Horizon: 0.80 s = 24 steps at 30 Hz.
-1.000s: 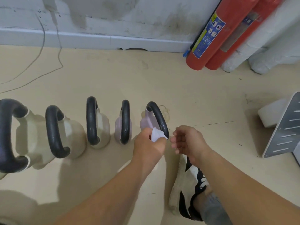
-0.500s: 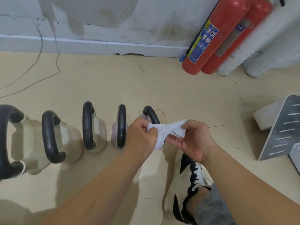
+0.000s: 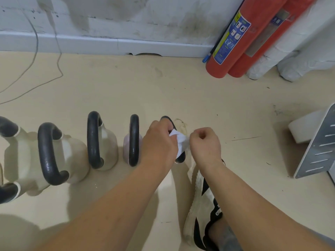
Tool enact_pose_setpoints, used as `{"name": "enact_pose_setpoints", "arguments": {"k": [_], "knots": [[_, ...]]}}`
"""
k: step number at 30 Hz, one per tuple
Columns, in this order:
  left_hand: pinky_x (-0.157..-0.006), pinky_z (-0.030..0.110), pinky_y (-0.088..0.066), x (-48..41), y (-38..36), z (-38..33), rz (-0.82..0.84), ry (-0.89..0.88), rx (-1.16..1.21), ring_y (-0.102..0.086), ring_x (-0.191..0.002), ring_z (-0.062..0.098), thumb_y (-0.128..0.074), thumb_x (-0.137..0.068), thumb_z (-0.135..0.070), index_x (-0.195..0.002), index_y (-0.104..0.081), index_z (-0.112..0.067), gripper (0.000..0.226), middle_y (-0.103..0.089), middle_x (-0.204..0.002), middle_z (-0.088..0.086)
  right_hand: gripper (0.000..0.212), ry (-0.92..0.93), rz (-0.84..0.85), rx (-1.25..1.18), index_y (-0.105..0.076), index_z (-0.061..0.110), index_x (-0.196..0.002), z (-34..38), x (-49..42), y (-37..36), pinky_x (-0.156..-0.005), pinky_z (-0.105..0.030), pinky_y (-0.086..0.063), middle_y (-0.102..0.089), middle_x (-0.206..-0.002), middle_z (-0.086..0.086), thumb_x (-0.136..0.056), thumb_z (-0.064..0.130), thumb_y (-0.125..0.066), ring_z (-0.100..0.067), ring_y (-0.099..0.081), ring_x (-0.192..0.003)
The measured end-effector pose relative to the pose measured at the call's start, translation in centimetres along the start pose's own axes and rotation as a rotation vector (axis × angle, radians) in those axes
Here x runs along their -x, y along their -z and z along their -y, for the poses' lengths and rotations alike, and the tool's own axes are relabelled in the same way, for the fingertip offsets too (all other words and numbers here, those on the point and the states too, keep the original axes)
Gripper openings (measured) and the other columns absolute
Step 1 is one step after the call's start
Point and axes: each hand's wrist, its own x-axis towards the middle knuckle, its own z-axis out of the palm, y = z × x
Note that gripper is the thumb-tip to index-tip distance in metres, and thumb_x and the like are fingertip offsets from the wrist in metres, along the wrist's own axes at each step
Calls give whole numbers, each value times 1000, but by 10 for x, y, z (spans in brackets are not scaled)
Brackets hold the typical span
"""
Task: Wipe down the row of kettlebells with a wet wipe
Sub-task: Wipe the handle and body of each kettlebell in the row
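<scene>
Both forearms bare from the lower frame edge up to the wrists; no sleeves, watch, bands or rings visible. Left hand (image 3: pixel 159 142) and right hand (image 3: pixel 205 144) ungloved, nails not readable at this angle. One foot in view at lower right: low-cut sneaker (image 3: pixel 201 201), white to off-white upper, scuffed and greyed along the sole edge, with broad black panels across the side and tongue area. White laces, black collar lining. Above the collar, a strip of bare ankle, then grey fabric (image 3: pixel 228 238), sock or trouser cuff, cannot tell which.
</scene>
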Motion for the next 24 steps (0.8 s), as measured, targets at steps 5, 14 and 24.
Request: {"name": "enact_pose_setpoints", "arguments": {"k": [5,14,24], "knots": [[-73,33,-51,-7,1,5,21,119,76,-59,-73,13,-69,-90,-35,-92,-47,-26,23,-60,-79,-8,49,24,170,326,-58,9,-105,3,4,-19,-72,-35,-46,-61,-103,-8,-101,53,-36,-29,-60,-96],[-73,33,-53,14,-3,15,73,411,510,-61,-83,19,-54,-85,3,-107,-53,-15,29,-63,-96,7,37,106,342,369,-55,17,-98,12,-8,-42,-73,-36,-48,-60,-84,5,-102,50,-39,-23,-61,-84],[-74,17,-51,27,-28,22,118,503,939,-63,-76,7,-38,-92,-2,-91,-67,-7,30,-67,-87,8,48,130,248,589,-52,18,-110,12,-6,-50,-79,-40,-51,-61,-87,3,-101,61,-33,-27,-64,-86]]}}
